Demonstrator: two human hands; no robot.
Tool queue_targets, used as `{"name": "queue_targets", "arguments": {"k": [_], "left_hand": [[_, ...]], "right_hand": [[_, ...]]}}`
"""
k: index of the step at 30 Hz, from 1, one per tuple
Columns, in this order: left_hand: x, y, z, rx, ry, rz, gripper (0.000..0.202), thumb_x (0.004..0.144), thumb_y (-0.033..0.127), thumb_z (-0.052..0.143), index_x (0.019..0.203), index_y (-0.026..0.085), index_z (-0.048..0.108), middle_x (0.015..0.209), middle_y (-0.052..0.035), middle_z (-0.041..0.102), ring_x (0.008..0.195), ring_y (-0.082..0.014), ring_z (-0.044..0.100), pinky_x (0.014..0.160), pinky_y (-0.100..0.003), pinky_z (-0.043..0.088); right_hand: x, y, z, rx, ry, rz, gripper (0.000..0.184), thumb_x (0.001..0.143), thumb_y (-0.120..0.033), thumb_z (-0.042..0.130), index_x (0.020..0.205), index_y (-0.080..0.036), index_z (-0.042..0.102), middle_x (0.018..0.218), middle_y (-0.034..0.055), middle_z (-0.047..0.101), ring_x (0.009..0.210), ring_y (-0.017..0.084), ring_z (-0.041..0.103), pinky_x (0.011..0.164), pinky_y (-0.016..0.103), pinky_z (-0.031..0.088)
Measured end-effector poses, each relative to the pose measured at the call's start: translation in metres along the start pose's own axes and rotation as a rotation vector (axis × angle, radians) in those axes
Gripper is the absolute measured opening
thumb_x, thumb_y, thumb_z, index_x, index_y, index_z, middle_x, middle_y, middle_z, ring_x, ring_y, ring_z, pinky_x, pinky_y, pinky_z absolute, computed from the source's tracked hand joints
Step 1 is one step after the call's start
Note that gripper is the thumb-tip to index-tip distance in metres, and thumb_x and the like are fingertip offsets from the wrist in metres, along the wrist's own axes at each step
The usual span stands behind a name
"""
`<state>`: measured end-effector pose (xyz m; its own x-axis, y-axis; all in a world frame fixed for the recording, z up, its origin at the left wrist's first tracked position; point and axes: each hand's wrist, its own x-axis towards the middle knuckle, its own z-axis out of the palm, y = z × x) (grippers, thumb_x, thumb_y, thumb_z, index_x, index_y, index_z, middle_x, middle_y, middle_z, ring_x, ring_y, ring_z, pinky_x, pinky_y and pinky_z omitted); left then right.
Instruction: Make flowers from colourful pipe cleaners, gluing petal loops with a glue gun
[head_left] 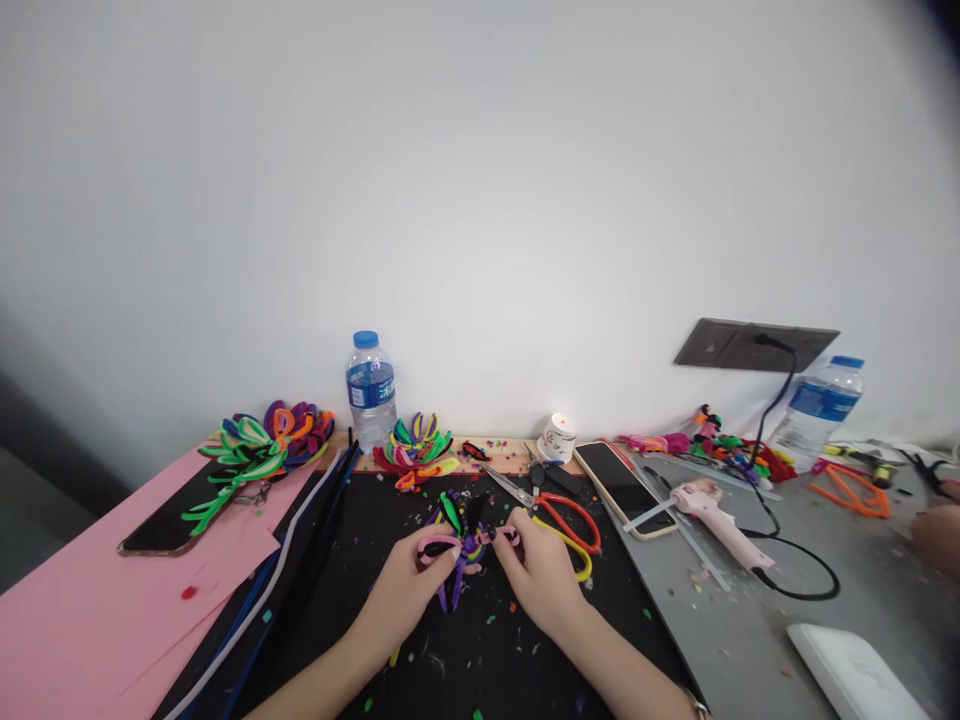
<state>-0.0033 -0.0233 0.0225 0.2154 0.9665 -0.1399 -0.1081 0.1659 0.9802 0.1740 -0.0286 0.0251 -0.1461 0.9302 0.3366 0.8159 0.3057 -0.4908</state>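
Over the black mat point(450, 660), both my hands are closed on a pipe-cleaner flower point(471, 545) with purple, pink, black and green loops. My left hand point(409, 580) pinches a pink and black petal on its left side. On the other side, my right hand point(544, 575) grips a pink petal between thumb and fingers. Purple loops hang below the flower's middle, and a green and a black loop stick up. Just behind my right hand lie orange-handled scissors point(574, 522) and a yellow scissor handle point(570, 548).
Finished-looking pipe-cleaner flowers point(277, 440) lie at left on a phone point(169, 515) and pink paper point(90, 600). A water bottle point(371, 395) stands by the wall. At right are another phone point(626, 485), a pink glue gun point(724, 525) with its cord, and another person's hand point(937, 535).
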Motion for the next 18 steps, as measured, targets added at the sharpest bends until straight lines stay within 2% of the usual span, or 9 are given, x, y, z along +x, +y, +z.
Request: {"name": "queue_targets", "arguments": {"k": [6, 11, 18], "left_hand": [[-0.0009, 0.001, 0.0013, -0.023, -0.007, -0.005, 0.022, 0.07, 0.033, 0.067, 0.082, 0.016, 0.061, 0.078, -0.001, 0.065, 0.066, -0.0193, 0.068, 0.073, -0.03, 0.05], [-0.0027, 0.0053, 0.0021, 0.087, 0.013, 0.077, 0.015, 0.069, 0.03, 0.067, 0.07, 0.016, 0.06, 0.067, 0.0018, 0.059, 0.069, -0.0172, 0.063, 0.066, -0.024, 0.049], [-0.0007, 0.0039, 0.0027, 0.008, -0.079, -0.014, 0.02, 0.071, 0.034, 0.067, 0.076, 0.015, 0.061, 0.072, -0.0001, 0.061, 0.066, -0.0196, 0.067, 0.061, -0.025, 0.05]], "right_hand": [[0.0029, 0.0007, 0.001, 0.12, -0.081, 0.015, 0.023, 0.087, -0.026, 0.041, 0.065, -0.02, 0.036, 0.055, -0.0045, 0.044, 0.05, 0.011, 0.041, 0.05, 0.021, 0.025], [0.0022, 0.0019, 0.0026, 0.171, -0.118, -0.001, 0.023, 0.088, -0.027, 0.04, 0.065, -0.021, 0.035, 0.056, -0.0041, 0.042, 0.052, 0.012, 0.04, 0.05, 0.021, 0.025], [0.0008, 0.0003, 0.0029, 0.161, -0.134, -0.03, 0.025, 0.089, -0.028, 0.039, 0.066, -0.021, 0.034, 0.056, -0.0047, 0.04, 0.052, 0.011, 0.04, 0.05, 0.021, 0.025]]}}
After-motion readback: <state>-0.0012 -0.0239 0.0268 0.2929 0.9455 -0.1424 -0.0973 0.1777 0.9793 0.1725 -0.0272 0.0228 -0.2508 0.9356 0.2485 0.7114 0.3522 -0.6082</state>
